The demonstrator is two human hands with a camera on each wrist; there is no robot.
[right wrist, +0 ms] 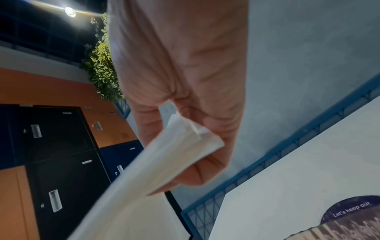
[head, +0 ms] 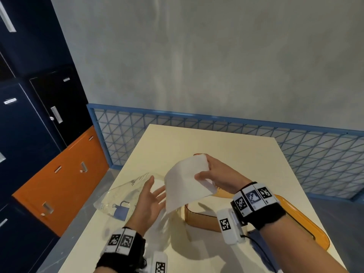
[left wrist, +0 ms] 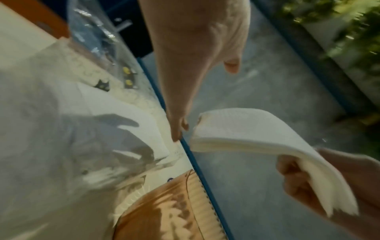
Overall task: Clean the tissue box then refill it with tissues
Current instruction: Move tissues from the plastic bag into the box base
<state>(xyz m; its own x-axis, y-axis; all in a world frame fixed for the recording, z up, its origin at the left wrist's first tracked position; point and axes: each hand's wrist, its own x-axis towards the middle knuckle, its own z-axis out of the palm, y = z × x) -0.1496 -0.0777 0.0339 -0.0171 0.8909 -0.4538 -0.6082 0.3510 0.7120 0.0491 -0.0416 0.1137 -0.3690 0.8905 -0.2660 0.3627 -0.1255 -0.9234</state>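
A pale cream table (head: 226, 146) with a smooth matte top fills the lower part of the head view, its far edge near a blue metal mesh fence (head: 295, 142) patterned in triangles. To the left stand flat-fronted lockers (head: 39, 119) in navy, black and orange, with small recessed metal handles.

On the table's near right lies a flat amber lid (head: 307, 219) of translucent plastic with rounded corners. Just left of it sits the tissue box (head: 199, 215), the same glossy see-through amber, its wall curved at the corner; most of it is hidden behind the tissues.

A crinkled clear plastic wrapper (head: 118, 196) with a blue printed motif rests on the table's left side, beside the left hand.

The stack of tissues (head: 187, 184) is soft, white and many-layered, drooping in a curve above the box. The right hand (head: 218, 174) pinches one end of it between thumb and curled fingers, holding it in the air. The left hand (head: 149, 201) is spread loose and flat, palm towards the stack's hanging end, close to it; whether it touches cannot be told.
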